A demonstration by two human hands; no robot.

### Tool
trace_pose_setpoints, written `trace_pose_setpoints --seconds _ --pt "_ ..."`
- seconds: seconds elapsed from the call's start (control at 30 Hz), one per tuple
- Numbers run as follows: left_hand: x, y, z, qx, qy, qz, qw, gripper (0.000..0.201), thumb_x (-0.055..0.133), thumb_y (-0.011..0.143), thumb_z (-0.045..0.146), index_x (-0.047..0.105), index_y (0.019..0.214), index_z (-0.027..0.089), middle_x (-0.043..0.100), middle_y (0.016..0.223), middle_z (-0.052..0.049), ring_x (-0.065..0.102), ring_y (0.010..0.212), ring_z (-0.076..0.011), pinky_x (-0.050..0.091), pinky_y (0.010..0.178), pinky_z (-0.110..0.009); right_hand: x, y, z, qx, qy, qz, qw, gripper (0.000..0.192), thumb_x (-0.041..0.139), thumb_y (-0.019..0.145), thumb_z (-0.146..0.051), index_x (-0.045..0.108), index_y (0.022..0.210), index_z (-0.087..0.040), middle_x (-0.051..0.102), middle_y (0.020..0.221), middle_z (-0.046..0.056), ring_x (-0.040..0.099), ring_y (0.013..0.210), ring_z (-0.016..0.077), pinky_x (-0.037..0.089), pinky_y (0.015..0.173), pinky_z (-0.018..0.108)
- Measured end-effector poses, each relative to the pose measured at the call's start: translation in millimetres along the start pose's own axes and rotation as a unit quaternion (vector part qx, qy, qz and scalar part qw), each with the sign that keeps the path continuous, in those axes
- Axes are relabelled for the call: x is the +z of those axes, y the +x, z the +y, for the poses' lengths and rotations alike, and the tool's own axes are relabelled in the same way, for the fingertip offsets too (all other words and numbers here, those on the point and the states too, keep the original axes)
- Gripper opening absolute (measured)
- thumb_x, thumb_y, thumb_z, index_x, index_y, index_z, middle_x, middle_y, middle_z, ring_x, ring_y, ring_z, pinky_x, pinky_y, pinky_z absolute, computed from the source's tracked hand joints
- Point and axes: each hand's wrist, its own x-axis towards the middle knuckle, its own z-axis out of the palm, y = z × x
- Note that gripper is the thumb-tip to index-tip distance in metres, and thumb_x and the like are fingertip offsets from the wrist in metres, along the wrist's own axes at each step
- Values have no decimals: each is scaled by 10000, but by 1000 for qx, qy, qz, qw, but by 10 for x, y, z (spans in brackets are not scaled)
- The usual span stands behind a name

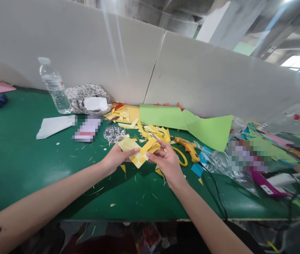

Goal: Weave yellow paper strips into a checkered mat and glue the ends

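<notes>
**Checkered yellow paper (pixel 140 158) held between two hands above a green table (pixel 28 158)**

A piece woven in pale and bright yellow sits at the centre of the scene, one corner tipped toward the wearer. The left hand (pixel 114 157) is closed in a light pinch on its left side, thumb on top and fingers beneath. The right hand (pixel 167 162), fingers curled, grips the other side between thumb and fingertips. Neither hand is nearer, since both touch the piece; it lies directly between them. A bright yellow strip (pixel 148 145) slants away and to the right, its long axis running toward the right index finger (whether its far end is tucked in cannot be told).

Just beyond lie loose cut strips (pixel 163 133). To the right rests a yellow glue gun (pixel 188 146), nozzle toward the right hand, with green sheets (pixel 163 116) behind. Farther left, a water bottle (pixel 56 90) stands near a spotted pouch (pixel 86 90). The bottle's label carries print too small to read; blurred blocks mask a flat object (pixel 88 128) beside a white paper (pixel 56 125). No brand is legible.
</notes>
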Motion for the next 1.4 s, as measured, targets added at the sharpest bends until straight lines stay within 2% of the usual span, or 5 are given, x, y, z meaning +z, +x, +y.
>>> trace_pose_setpoints --seconds 0.23,0.4,0.77,1.0,1.4 --pt "37 -41 2 -11 40 -13 999 337 738 610 344 630 846 129 673 862 -87 628 765 -174 512 672 -265 -49 32 -32 -20 -15 22 999 665 750 566 -271 461 1159 -188 665 710 2 631 659 158 518 692 316" --pt "37 -48 33 -22 29 -3 999 334 741 602 321 613 860 151 656 831 -58 613 739 -159 493 663 -263 -57 43 46 -16 -36 -39 998 791 747 549 -235 367 1240 -174 654 705 1 635 691 185 507 663 321" --pt "-2 -61 129 0 136 -113 984 205 738 603 318 627 666 157 593 591 30 523 543 -71 421 541 -185 -84 -70 -10 -26 -184 -231 955 721 684 626 -197 374 1276 -238 518 576 -78 517 555 97 419 532 227" --pt "-32 -7 66 0 90 -55 994 192 734 614 319 650 682 161 651 682 0 584 615 -84 482 614 -197 -41 -92 -31 -74 -174 -171 967 599 685 632 -253 458 1186 -239 631 909 30 600 711 130 497 685 297" --pt "-60 34 11 12 63 -26 998 170 730 619 259 655 744 172 659 718 -4 597 649 -90 488 630 -199 -22 -21 129 -115 -198 -114 967 283 641 684 -290 644 963 -239 644 782 24 624 731 161 527 671 326"
